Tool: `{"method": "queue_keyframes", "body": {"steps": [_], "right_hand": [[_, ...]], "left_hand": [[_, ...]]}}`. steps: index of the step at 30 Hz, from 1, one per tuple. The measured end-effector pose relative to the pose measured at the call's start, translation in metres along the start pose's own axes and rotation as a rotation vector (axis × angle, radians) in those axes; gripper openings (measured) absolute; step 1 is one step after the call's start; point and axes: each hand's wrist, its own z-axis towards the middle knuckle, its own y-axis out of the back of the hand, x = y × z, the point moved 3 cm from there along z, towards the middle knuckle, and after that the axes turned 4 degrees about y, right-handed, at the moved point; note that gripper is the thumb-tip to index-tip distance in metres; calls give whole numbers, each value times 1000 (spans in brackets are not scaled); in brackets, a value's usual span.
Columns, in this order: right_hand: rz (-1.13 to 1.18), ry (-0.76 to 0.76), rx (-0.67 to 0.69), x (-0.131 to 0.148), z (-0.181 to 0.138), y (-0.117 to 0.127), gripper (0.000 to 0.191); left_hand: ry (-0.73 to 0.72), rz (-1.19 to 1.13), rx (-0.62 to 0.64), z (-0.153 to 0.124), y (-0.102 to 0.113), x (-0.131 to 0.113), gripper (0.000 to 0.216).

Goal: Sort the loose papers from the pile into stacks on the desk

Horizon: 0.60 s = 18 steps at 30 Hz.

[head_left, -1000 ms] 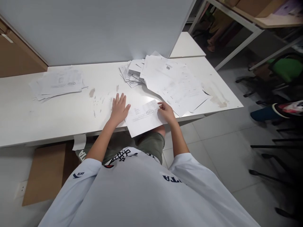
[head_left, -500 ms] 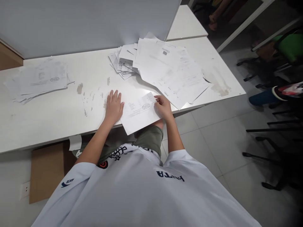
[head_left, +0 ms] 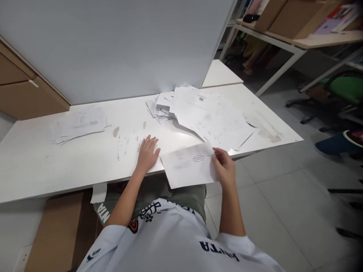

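My right hand [head_left: 224, 166] pinches the right edge of a printed sheet of paper [head_left: 187, 170] that bears an oval stamp. The sheet reaches over the front edge of the white table [head_left: 70, 162], above my lap. Flat on the tabletop, with fingers spread, lies my left hand [head_left: 148, 153], just left of the sheet and apart from it. Behind the sheet is a large loose pile of papers [head_left: 210, 117], with smaller folded papers [head_left: 161, 107] at its left side. A neater stack of papers [head_left: 81, 124], its top sheet also oval-stamped, rests at the table's left.
A grey panel [head_left: 127, 49] rises along the table's back edge. Cardboard boxes stand at the left [head_left: 31, 94] and under the table [head_left: 53, 230]. To the right are a green chair [head_left: 346, 87] and another desk [head_left: 297, 43] carrying boxes.
The view has tilted up and shifted. My right hand has lifted the sheet's right side, drawing it slightly right. My left hand still lies on the table.
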Motion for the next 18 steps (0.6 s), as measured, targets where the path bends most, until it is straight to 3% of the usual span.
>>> {"method": "queue_keyframes", "body": {"steps": [4, 6, 8, 11, 13, 16, 18], "right_hand": [[121, 88, -225, 33, -15, 32, 27], [119, 78, -302, 49, -21, 36, 26], [110, 42, -331, 61, -27, 31, 25], [95, 9, -314, 70, -35, 16, 25], [93, 2, -275, 70, -37, 3, 26], [97, 0, -171, 64, -42, -22, 28], [109, -8, -47, 59, -49, -46, 32]], "left_hand": [[-125, -57, 58, -4, 7, -10, 49], [-198, -170, 150, -12, 10, -23, 56], [-166, -351, 215, -25, 12, -37, 66], [62, -705, 201, -52, 20, -51, 83], [240, -867, 174, -71, 26, -52, 81], [475, -841, 154, -96, 40, -38, 56], [605, -738, 68, -109, 57, -14, 41]]}}
